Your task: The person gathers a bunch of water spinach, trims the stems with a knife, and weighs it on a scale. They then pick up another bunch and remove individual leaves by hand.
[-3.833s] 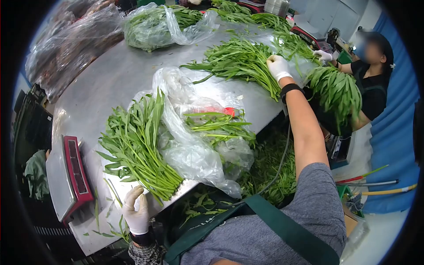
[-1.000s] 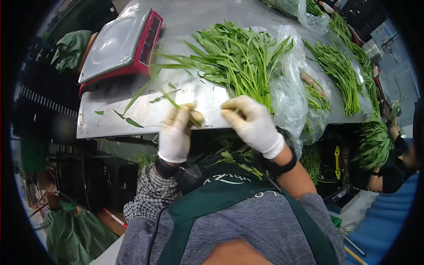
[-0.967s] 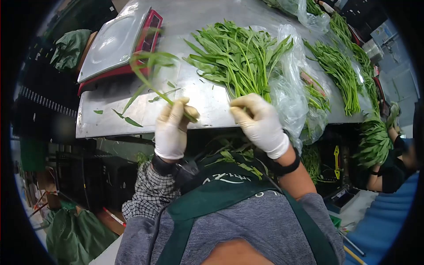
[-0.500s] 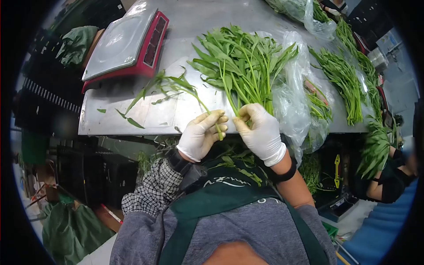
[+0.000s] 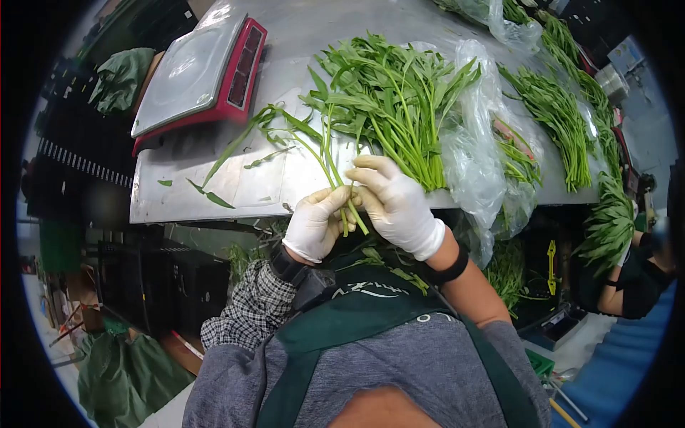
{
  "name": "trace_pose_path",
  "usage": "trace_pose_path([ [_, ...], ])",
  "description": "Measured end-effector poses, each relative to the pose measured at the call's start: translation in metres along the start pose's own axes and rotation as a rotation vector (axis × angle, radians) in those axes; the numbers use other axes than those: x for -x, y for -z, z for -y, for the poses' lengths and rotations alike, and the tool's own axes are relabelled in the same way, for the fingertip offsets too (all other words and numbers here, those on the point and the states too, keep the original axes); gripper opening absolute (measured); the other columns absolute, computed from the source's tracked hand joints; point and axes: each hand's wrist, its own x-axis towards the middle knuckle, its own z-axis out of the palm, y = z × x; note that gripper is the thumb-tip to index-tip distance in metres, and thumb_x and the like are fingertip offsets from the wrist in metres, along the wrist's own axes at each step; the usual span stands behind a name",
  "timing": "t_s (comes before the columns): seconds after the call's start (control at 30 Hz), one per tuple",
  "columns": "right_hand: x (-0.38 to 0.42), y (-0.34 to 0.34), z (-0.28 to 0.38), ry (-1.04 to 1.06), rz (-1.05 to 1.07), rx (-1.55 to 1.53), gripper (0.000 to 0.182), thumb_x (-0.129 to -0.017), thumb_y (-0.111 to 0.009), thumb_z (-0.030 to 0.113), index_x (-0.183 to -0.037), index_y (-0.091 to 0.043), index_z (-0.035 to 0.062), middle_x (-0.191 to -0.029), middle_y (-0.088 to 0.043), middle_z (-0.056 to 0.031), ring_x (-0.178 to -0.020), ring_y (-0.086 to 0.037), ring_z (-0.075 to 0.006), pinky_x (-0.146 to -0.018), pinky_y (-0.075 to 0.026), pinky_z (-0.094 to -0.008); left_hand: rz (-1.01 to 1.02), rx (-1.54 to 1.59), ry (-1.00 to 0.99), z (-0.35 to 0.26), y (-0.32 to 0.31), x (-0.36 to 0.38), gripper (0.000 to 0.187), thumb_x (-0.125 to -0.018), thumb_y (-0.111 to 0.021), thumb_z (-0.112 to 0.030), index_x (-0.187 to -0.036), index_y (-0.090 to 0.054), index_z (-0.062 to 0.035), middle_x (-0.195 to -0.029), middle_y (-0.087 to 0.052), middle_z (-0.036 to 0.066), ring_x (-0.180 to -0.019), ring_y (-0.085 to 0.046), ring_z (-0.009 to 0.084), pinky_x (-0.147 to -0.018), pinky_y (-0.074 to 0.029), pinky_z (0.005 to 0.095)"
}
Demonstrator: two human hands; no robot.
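Observation:
A few stalks of water spinach (image 5: 325, 158) are pinched in my gloved left hand (image 5: 317, 222), their cut ends poking out below the fingers and their leafy tops lying toward the scale. My gloved right hand (image 5: 399, 207) is right beside it, fingers apart, with the thumb close to the stems at the left fingertips. Just beyond the right hand lies a large pile of water spinach (image 5: 403, 107) on the metal table (image 5: 285, 192). A clear plastic bag (image 5: 474, 164) rests against the pile's right side.
A red scale with a metal pan (image 5: 189, 78) stands at the table's left. Another bundle of greens (image 5: 553, 128) lies to the right, with more bagged greens behind. Loose leaves (image 5: 210, 195) are scattered near the front edge. At far right a co-worker's arm (image 5: 615, 285) holds greens.
Another stalk has passed from my right hand into my left, beside the one held there. The right hand has moved left and its fingers have spread.

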Motion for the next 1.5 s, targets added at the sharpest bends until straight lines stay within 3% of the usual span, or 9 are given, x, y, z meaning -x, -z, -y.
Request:
trace_pose_path([
  [0.17,-0.006,0.001,0.003,0.037,0.199,0.061,0.013,-0.075,-0.06,0.006,-0.088,-0.06,0.0063,-0.08,-0.056,-0.0109,-0.069,-0.057,-0.0293,-0.06,-0.046,-0.0351,-0.051,-0.138,-0.059,-0.005,0.005,0.004,0.02,-0.087,-0.056,-0.017,-0.087,-0.059,0.0022,-0.066,-0.058,0.007,-0.052,-0.054,0.0141,-0.047,-0.043,0.0222],
  [0.53,0.007,0.016,0.023,-0.087,0.11,0.261,0.008,-0.074,-0.06,0.012,-0.07,-0.056,0.0064,-0.064,-0.055,-0.0099,-0.056,-0.056,-0.0298,-0.051,-0.046,-0.0378,-0.166,-0.043,-0.3,-0.002,-0.001,-0.006,0.019,-0.087,-0.057,-0.015,-0.09,-0.059,0.0031,-0.077,-0.061,0.008,-0.056,-0.056,0.0129,-0.05,-0.047,0.0229],
  [0.73,0.043,0.131,0.029,-0.377,0.738,0.136,0.012,-0.072,-0.061,0.018,-0.072,-0.063,0.0063,-0.063,-0.059,-0.0136,-0.061,-0.06,-0.0306,-0.059,-0.048,-0.038,-0.125,0.133,-0.265,-0.012,0.002,-0.008,0.02,-0.088,-0.054,-0.017,-0.096,-0.055,0.0006,-0.088,-0.06,0.011,-0.075,-0.06,0.0207,-0.069,-0.052,0.0334],
  [0.87,0.047,0.119,0.019,-0.276,0.347,0.364,0.019,-0.072,-0.066,0.021,-0.086,-0.062,0.0086,-0.083,-0.059,-0.0085,-0.073,-0.06,-0.0273,-0.062,-0.048,-0.0351,-0.061,0.25,-0.061,0.004,0.002,-0.024,0.023,-0.088,-0.054,-0.017,-0.104,-0.05,-0.001,-0.093,-0.057,0.012,-0.083,-0.057,0.0219,-0.075,-0.049,0.0353],
  [0.97,0.033,0.078,0.0,-0.242,0.141,0.452,0.013,-0.074,-0.063,0.018,-0.08,-0.058,0.0073,-0.075,-0.056,-0.0103,-0.066,-0.058,-0.0294,-0.058,-0.047,-0.0369,0.059,0.343,0.078,0.003,0.0,-0.022,0.022,-0.088,-0.051,-0.015,-0.106,-0.049,-0.0022,-0.089,-0.056,0.01,-0.079,-0.055,0.02,-0.073,-0.049,0.0335],
  [1.0,0.029,0.068,-0.009,-0.236,0.136,0.443,0.013,-0.074,-0.063,0.018,-0.08,-0.058,0.0073,-0.075,-0.056,-0.0103,-0.066,-0.058,-0.0294,-0.058,-0.047,-0.0369,-0.059,0.316,0.096,0.002,-0.008,-0.018,0.022,-0.09,-0.049,-0.014,-0.108,-0.049,-0.0018,-0.083,-0.052,0.006,-0.069,-0.049,0.014,-0.062,-0.046,0.0236],
  [1.2,0.021,0.052,-0.014,-0.255,0.119,0.63,0.015,-0.073,-0.063,0.018,-0.075,-0.054,0.0063,-0.073,-0.056,-0.0113,-0.062,-0.058,-0.0294,-0.055,-0.047,-0.0379,0.126,0.367,0.188,0.001,0.001,-0.019,0.024,-0.092,-0.047,-0.025,-0.102,-0.052,-0.0044,-0.067,-0.037,-0.002,-0.053,-0.032,0.0075,-0.048,-0.028,0.0199],
  [1.37,0.015,0.039,0.01,-0.435,0.11,-0.058,0.014,-0.073,-0.064,0.013,-0.076,-0.053,0.0043,-0.07,-0.056,-0.0108,-0.059,-0.058,-0.0249,-0.054,-0.046,-0.0342,0.182,0.17,0.214,0.006,-0.025,-0.023,0.029,-0.09,-0.05,-0.029,-0.105,-0.053,-0.0041,-0.076,-0.052,-0.001,-0.051,-0.037,0.0064,-0.047,-0.032,0.0188],
  [1.5,0.019,0.025,0.006,-0.569,0.143,-0.258,0.019,-0.076,-0.065,0.017,-0.08,-0.057,0.0004,-0.07,-0.057,-0.0095,-0.057,-0.056,-0.0158,-0.055,-0.045,-0.0276,0.242,0.082,0.139,0.005,-0.014,-0.027,0.027,-0.089,-0.051,-0.024,-0.106,-0.053,-0.0029,-0.081,-0.055,0.001,-0.052,-0.04,0.0058,-0.048,-0.034,0.0187],
])
